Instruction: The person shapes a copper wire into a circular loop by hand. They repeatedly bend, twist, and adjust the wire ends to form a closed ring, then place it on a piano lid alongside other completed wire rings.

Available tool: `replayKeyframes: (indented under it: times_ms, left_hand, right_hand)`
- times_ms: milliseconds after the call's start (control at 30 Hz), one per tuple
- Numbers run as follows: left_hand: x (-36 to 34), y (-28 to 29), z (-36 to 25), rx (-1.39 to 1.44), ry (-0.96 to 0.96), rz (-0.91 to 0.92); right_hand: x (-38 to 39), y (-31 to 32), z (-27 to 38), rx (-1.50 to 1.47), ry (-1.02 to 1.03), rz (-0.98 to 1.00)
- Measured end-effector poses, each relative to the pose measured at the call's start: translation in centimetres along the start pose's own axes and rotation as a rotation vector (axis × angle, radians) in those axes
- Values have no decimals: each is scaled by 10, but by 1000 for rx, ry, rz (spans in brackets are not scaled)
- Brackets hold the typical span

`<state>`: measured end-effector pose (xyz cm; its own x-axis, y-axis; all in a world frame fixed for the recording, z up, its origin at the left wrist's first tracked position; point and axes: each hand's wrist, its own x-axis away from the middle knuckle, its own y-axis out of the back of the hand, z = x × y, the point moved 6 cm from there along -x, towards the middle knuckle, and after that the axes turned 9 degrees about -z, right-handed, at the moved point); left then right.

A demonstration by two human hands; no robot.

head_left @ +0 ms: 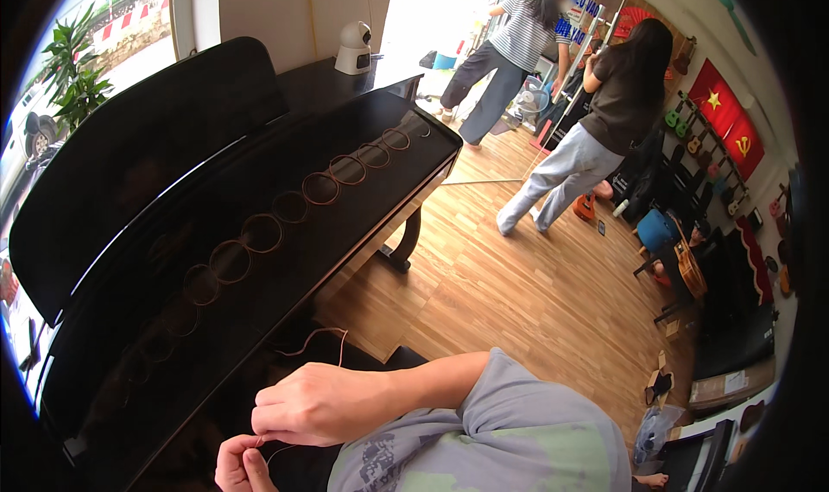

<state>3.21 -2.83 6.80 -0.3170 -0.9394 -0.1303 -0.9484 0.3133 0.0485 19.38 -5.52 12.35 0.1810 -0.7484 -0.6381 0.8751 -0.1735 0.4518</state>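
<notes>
My right hand (306, 406) reaches across from the right, its fingers pinched on a thin reddish-brown cord (343, 343). My left hand (240, 468), just below it, pinches the same cord between thumb and fingers; part of this hand is cut off by the lower edge. One loose length of cord loops up behind my right wrist, and another stretch hangs under the hands. Whether it is wire or string I cannot tell. On the black piano (345, 224) in front of me lies a row of several thin copper-brown rings (231, 262), some touching or overlapping.
A white camera (353, 50) stands at the piano's far end. Two people, one in a striped top (527, 34) and one in a dark top (630, 86), stand on the wooden floor (466, 259). Guitars (688, 269), a blue stool (658, 231) and boxes line the right side.
</notes>
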Motion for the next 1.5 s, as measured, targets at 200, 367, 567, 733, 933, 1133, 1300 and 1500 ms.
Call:
replayKeyframes:
  times_ms: [200,367,567,733,933,1133,1300,1500]
  left_hand:
    - [2,10,-10,-109,-229,-155]
    - [-1,20,-20,-473,-419,-106]
    - [0,25,1,-222,-355,-263]
    - [-15,16,-17,-361,-341,-190]
    - [-30,6,9,284,177,142]
    - [-22,2,49,732,513,176]
    - [-29,29,52,546,315,-24]
    - [-23,74,56,343,181,-129]
  right_hand:
    - [-9,2,-1,159,125,20]
    - [-6,1,-3,178,127,51]
    - [-11,-1,-5,-12,8,28]
    - [-15,-17,-30,-180,-108,179]
    - [-12,-23,-43,-341,-267,255]
    - [-3,-44,-65,-612,-452,195]
    - [3,-33,-72,-389,-610,84]
    - [8,-16,-76,-232,-536,76]
